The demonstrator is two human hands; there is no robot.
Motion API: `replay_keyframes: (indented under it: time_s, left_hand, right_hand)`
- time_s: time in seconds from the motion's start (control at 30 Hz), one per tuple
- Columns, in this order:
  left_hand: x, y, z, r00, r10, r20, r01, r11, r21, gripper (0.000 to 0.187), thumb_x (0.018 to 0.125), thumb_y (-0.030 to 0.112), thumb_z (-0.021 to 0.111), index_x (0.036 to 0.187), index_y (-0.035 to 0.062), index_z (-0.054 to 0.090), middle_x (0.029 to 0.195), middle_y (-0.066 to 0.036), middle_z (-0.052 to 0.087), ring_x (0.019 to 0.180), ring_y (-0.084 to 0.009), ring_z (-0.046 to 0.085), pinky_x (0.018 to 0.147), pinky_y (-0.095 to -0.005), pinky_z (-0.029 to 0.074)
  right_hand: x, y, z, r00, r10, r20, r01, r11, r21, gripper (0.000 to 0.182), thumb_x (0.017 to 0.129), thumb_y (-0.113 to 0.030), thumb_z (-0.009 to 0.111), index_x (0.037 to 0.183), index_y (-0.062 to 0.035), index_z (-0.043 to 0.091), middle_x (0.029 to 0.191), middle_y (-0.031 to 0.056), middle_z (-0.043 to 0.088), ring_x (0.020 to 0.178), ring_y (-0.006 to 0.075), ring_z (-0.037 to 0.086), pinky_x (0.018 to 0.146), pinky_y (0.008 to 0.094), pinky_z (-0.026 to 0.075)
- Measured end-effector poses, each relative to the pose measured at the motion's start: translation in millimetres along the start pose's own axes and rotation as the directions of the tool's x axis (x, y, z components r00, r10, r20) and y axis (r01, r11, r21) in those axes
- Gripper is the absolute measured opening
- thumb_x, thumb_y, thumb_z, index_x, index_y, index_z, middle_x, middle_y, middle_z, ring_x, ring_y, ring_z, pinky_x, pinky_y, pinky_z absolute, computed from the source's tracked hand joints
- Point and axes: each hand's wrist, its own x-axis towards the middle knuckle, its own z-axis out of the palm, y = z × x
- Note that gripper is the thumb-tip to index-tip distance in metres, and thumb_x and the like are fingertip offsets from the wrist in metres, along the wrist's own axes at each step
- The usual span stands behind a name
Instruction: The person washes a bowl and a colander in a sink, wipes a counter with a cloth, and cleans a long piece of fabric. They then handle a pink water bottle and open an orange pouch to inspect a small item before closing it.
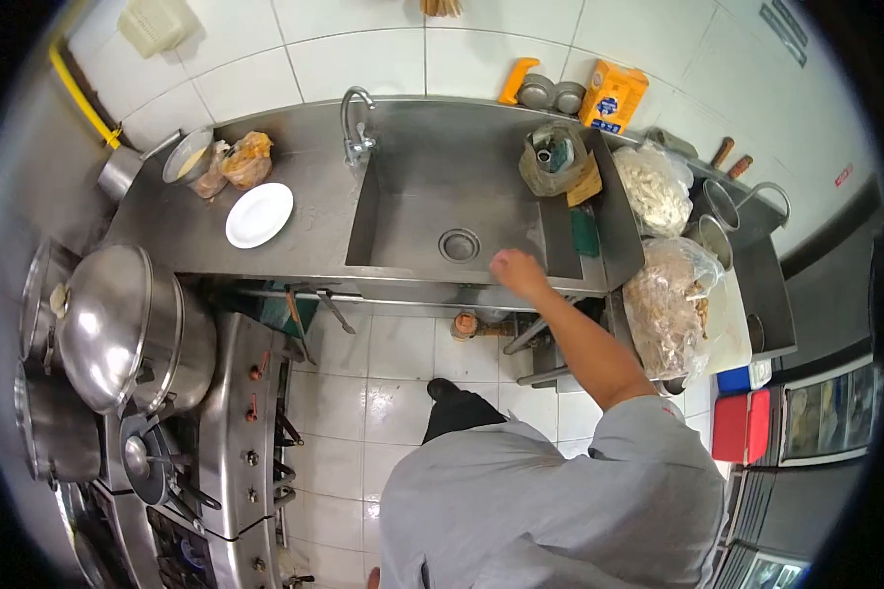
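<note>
1. A rectangular steel sink (442,211) sat in the long steel bench (314,211).
2. Left of it, a round white plate (259,215) lay before an orange-tinted plastic bag (248,161).
3. Behind its right end stood an orange carton (614,96).
4. A large steel pot (198,339) stood left, before the bench.

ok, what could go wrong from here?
1. The white plate lies near the front edge of the steel counter; if the right hand, now by the sink's front rim, sweeps left, it might knock the plate off.
2. The white floor tiles look shiny, possibly wet, so a foot could slip.
</note>
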Motion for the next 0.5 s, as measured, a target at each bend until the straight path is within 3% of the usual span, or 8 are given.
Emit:
replay_keyframes:
  time_s: [0.07, 0.13, 0.23, 0.27, 0.37, 0.4, 0.47, 0.5]
  left_hand:
    - [-0.9, 5.7, 16.8, 1.0, -0.015, 0.023, 0.013, 0.996, 0.086, 0.047, 0.092, 0.036, 0.043, 0.127, 0.0049, 0.042, 0.124, -0.016, 0.048, 0.108, -0.0346, 0.05, 0.089, -0.057, 0.032]
    - [-1.8, 11.1, 23.9, 0.999, -0.016, 0.033, 0.011, 0.989, 0.146, 0.041, 0.092, 0.033, 0.044, 0.122, 0.0043, 0.047, 0.119, -0.016, 0.051, 0.103, -0.0326, 0.053, 0.085, -0.0528, 0.036]
    - [0.4, 17.0, 19.6, 1.0, 0.009, 0.029, -0.015, 0.974, 0.226, 0.034, 0.091, 0.027, 0.044, 0.114, 0.0035, 0.054, 0.11, -0.015, 0.057, 0.096, -0.0297, 0.056, 0.08, -0.0466, 0.041]
    - [1.0, 17.3, 12.4, 0.999, 0.03, 0.019, -0.034, 0.969, 0.245, 0.033, 0.09, 0.026, 0.044, 0.111, 0.0033, 0.056, 0.107, -0.015, 0.059, 0.094, -0.0288, 0.057, 0.078, -0.0446, 0.043]
    - [1.0, -2.7, -5.8, 0.977, 0.201, -0.064, -0.171, 0.932, 0.321, 0.03, 0.09, 0.021, 0.044, 0.103, 0.0025, 0.063, 0.098, -0.015, 0.065, 0.087, -0.0259, 0.061, 0.073, -0.0383, 0.049]
    - [9.3, -14.3, -15.0, 0.944, 0.308, -0.117, -0.244, 0.892, 0.379, 0.029, 0.089, 0.019, 0.044, 0.1, 0.0022, 0.066, 0.095, -0.014, 0.067, 0.084, -0.0249, 0.062, 0.071, -0.0363, 0.051]
    - [-36.4, 18.8, 7.9, 0.909, 0.293, -0.297, -0.2, 0.931, 0.307, 0.03, 0.09, 0.018, 0.045, 0.104, 0.0007, 0.064, 0.102, -0.015, 0.066, 0.095, -0.0246, 0.062, 0.081, -0.0403, 0.05]
    - [-34.9, -6.3, 15.2, 0.672, 0.681, -0.291, -0.323, 0.623, 0.712, 0.038, 0.09, 0.031, 0.045, 0.106, 0.003, 0.064, 0.095, -0.011, 0.067, 0.078, -0.0209, 0.064, 0.071, -0.0374, 0.05]
  right_hand:
    - [-10.2, -15.9, 11.2, 0.968, -0.245, -0.049, 0.239, 0.966, -0.101, 0.03, 0.085, -0.031, 0.054, 0.098, -0.0069, 0.067, 0.105, 0.0166, 0.064, 0.101, 0.0363, 0.058, 0.089, 0.0436, 0.045]
    - [-11.4, -52.8, -0.4, 0.98, -0.169, 0.104, 0.171, 0.985, -0.007, 0.03, 0.086, -0.033, 0.055, 0.098, -0.0076, 0.068, 0.108, 0.0171, 0.063, 0.102, 0.0342, 0.058, 0.089, 0.0409, 0.046]
    - [-7.4, -117.1, -28.0, 0.83, -0.307, 0.465, 0.057, 0.877, 0.477, 0.039, 0.087, -0.039, 0.058, 0.11, -0.0082, 0.063, 0.115, 0.014, 0.062, 0.105, 0.0273, 0.059, 0.088, 0.0375, 0.047]
    - [-13.6, -150.9, -41.6, 0.733, -0.404, 0.547, -0.083, 0.746, 0.661, 0.046, 0.087, -0.042, 0.059, 0.116, -0.0072, 0.06, 0.118, 0.0128, 0.061, 0.106, 0.0251, 0.059, 0.088, 0.0368, 0.047]
    - [-25.0, -231.0, -63.7, 0.373, -0.872, 0.316, -0.389, 0.162, 0.907, 0.05, 0.087, -0.042, 0.058, 0.118, -0.0034, 0.054, 0.112, 0.0155, 0.061, 0.1, 0.025, 0.059, 0.086, 0.0378, 0.047]
    - [-21.9, -252.6, -46.5, 0.252, -0.931, 0.266, -0.508, 0.106, 0.855, 0.047, 0.089, -0.042, 0.057, 0.118, -0.0049, 0.054, 0.111, 0.0157, 0.061, 0.1, 0.0268, 0.059, 0.084, 0.0407, 0.048]
    - [-13.1, -288.2, -15.0, -0.006, -0.989, 0.148, -0.729, 0.106, 0.676, 0.043, 0.091, -0.042, 0.053, 0.117, -0.0078, 0.055, 0.11, 0.016, 0.061, 0.1, 0.0303, 0.06, 0.078, 0.0466, 0.051]
    - [-27.7, -313.2, 2.9, -0.086, -0.99, 0.109, -0.801, 0.134, 0.583, 0.041, 0.093, -0.04, 0.05, 0.121, -0.0103, 0.052, 0.112, 0.0161, 0.061, 0.099, 0.0295, 0.06, 0.077, 0.0474, 0.051]
